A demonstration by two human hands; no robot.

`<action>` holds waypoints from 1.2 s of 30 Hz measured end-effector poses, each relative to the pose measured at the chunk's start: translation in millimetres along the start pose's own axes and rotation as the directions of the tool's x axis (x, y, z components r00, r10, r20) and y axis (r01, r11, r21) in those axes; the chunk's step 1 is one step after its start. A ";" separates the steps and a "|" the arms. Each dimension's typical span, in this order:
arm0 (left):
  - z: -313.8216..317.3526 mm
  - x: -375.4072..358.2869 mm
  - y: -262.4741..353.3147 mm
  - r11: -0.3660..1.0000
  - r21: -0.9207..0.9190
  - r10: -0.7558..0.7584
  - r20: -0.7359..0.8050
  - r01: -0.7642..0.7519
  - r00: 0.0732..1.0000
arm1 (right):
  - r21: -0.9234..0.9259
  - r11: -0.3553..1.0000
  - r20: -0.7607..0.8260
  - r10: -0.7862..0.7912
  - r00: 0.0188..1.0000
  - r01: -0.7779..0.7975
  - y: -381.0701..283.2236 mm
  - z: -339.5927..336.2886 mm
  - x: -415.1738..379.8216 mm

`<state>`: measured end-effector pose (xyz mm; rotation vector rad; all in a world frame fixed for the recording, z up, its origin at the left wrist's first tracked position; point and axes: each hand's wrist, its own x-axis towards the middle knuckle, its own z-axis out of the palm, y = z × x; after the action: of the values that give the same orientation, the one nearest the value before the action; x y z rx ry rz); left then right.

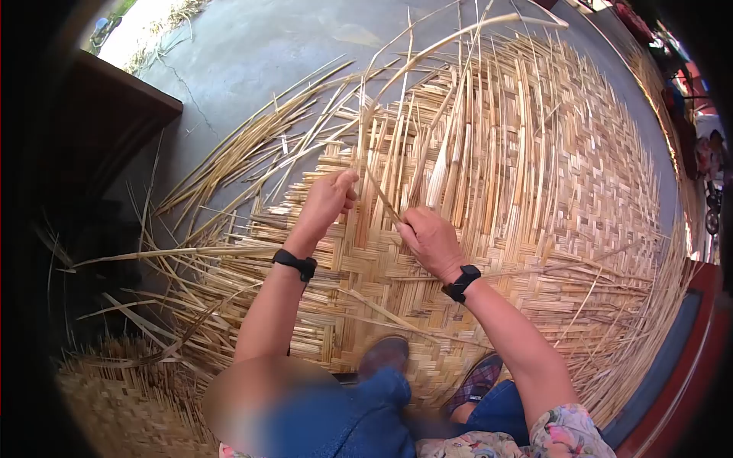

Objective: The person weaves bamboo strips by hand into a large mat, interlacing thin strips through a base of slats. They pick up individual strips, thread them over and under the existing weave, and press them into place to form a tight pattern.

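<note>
Your shoes (384,355) rest on the woven mat (534,229) at 6 o'clock. Your right hand (429,240) is clamped on a bamboo strip (382,195); at 11 o'clock, your left hand (328,200) pinches another strip (357,145). Loose strips (229,160) fan beyond over concrete floor (252,53).

Both hands, left hand (327,200) and right hand (430,240), pinch bamboo strips (374,164) over woven mat (550,198).

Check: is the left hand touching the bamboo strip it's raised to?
Touching. The head view shows the left hand with its fingers closed around a thin strip rising from the mat; no gap shows.
</note>
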<state>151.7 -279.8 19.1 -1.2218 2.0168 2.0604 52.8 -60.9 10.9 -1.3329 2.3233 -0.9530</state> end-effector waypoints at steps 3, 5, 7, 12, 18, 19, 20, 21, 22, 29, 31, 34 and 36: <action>10.6 11.6 -9.6 0.959 0.199 0.146 0.273 -0.204 0.951 | 0.063 0.980 -0.077 0.196 0.978 -0.191 3.0 5.5 -3.8; 10.5 3.9 -1.1 0.995 0.089 0.013 0.304 -0.042 0.952 | 0.207 0.945 -0.095 0.279 0.956 -0.255 8.0 8.8 -5.8; 11.1 3.4 4.8 0.981 0.176 -0.137 0.330 0.082 0.934 | 0.335 0.898 -0.062 0.324 0.944 -0.286 8.5 7.2 -7.4; 14.6 20.2 -24.0 0.985 -0.090 -0.098 0.425 0.150 0.900 | 0.388 0.837 -0.004 0.420 0.908 -0.386 6.1 4.0 0.4; 7.6 14.4 -42.3 0.948 -0.267 -0.004 0.527 0.170 0.850 | 0.146 0.969 0.160 0.175 0.972 -0.198 18.4 13.3 18.8; 10.0 10.2 -40.5 0.895 -0.435 0.104 0.421 0.100 0.901 | 0.144 0.971 0.197 0.162 0.967 -0.192 20.4 10.3 23.1; 13.1 0.6 -35.2 0.812 -0.584 0.194 0.293 0.015 0.936 | 0.101 0.979 0.234 0.149 0.961 -0.177 26.3 10.3 25.1; 16.3 -11.1 -28.4 0.704 -0.706 0.261 0.153 -0.079 0.953 | 0.296 0.893 0.271 0.262 0.926 -0.339 30.9 10.1 26.2; 20.7 -25.2 -22.3 0.685 -0.694 0.202 -0.113 -0.222 0.973 | 0.469 0.742 0.328 0.357 0.875 -0.479 34.7 10.5 26.6; 10.7 -53.4 -80.6 0.606 0.604 0.706 -0.109 -0.518 0.700 | -0.151 0.985 0.171 0.109 0.979 -0.084 8.9 -3.9 -22.3; 3.3 -58.7 -66.5 0.610 0.633 0.631 -0.023 -0.477 0.776 | -0.398 0.917 0.486 0.241 0.840 -0.032 8.8 6.4 -34.9; -0.2 -90.9 -20.3 0.803 0.148 0.595 -0.258 -0.578 0.761 | -0.016 0.999 0.262 0.039 0.964 -0.036 34.2 0.0 -33.1; -1.2 -112.9 0.3 0.784 -0.002 0.558 -0.436 -0.620 0.706 | 0.184 0.958 0.079 0.210 0.974 -0.222 37.3 -17.4 -22.4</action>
<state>230.7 -224.9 78.2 -1.2281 2.8136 2.4069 30.8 -21.9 -2.9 -0.9948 2.2133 -1.0223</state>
